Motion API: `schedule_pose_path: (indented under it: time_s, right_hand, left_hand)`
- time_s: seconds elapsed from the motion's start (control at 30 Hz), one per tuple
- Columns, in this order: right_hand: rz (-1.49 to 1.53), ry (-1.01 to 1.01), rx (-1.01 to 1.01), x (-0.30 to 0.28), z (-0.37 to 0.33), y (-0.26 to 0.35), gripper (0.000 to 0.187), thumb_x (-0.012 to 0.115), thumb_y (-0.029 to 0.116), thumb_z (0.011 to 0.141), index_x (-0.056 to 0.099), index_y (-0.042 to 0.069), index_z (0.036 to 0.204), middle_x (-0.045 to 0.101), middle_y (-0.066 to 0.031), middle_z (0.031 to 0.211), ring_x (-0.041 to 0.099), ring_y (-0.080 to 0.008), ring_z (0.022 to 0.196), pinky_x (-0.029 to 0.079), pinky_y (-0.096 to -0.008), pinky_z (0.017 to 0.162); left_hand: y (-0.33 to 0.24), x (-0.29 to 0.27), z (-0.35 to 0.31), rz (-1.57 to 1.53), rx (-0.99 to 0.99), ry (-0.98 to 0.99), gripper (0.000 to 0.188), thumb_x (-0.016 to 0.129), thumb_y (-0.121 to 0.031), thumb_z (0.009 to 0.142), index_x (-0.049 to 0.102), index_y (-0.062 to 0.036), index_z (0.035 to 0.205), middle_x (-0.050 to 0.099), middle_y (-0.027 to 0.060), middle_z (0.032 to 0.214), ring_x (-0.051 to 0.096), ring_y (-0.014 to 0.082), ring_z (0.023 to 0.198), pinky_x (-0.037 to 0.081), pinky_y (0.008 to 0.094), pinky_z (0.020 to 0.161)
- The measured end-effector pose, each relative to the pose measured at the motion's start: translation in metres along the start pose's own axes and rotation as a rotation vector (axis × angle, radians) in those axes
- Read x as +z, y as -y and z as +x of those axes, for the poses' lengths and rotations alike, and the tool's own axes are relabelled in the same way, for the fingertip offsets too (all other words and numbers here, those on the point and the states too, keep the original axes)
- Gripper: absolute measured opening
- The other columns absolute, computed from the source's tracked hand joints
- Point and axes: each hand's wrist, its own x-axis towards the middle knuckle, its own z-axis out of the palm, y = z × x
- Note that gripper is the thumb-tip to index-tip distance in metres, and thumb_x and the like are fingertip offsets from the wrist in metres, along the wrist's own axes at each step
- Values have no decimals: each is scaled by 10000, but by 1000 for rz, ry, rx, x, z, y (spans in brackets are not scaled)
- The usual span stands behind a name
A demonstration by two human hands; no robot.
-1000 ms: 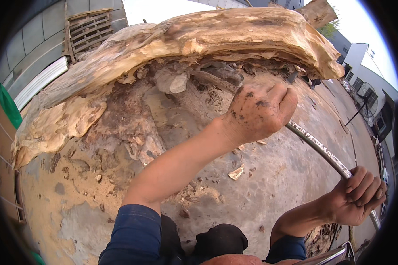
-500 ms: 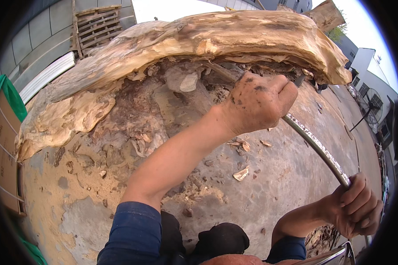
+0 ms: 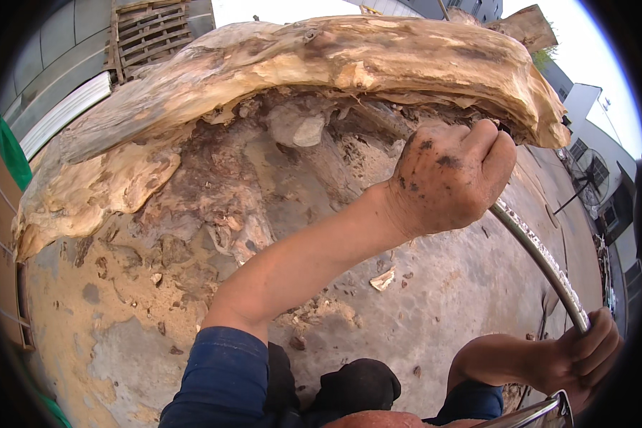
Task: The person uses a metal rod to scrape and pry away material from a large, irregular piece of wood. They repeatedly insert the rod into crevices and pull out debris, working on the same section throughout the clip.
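Note:
A long metal bar (image 3: 542,260), its whitish coating worn and patchy, slants from the log down to the lower right. My left hand (image 3: 453,178), marked with dark smudges, is closed round its upper part. Lower down, at the right, my right hand (image 3: 588,360) wraps round the same bar. Beyond my left fist lies a large peeled log (image 3: 321,53), pale and tan, with dark rough hollows along its near underside. The bar's far end is mostly hidden behind the fist, near the log's right end, so I cannot tell whether it touches the wood.
Wood chips (image 3: 383,279) and sawdust lie on the concrete ground (image 3: 135,349). A gnarled root-like mass (image 3: 207,189) sits under the log. Wooden pallets (image 3: 150,36) lean at the back left, a large carton (image 3: 1,235) stands left, and a standing fan (image 3: 590,175) is at right.
Both hands and the bar have shifted rightward in the view, the left hand also slightly downward. The bar's dark flat tip, visible earlier beside the log, is now mostly covered by my left fist.

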Motion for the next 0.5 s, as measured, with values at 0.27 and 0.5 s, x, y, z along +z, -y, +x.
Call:
schedule_pose_path:
  time_s: [0.27,0.5]
  right_hand:
    - [173,-96,213,29,25,26,152,687,-128,865,609,-106,737,599,-201,635,565,-173,552,450,-243,524]
    - [1882,-124,789,64,35,0,416,392,129,1091,364,121,676,295,-35,515,229,-126,448,255,-312,480]
  left_hand:
    - [13,10,5,-36,41,-55,144,605,54,797,517,-46,850,424,53,684,496,157,455,396,325,379]
    - [20,18,3,37,85,329,81,631,-67,825,554,-42,822,568,71,714,641,179,525,486,349,445]
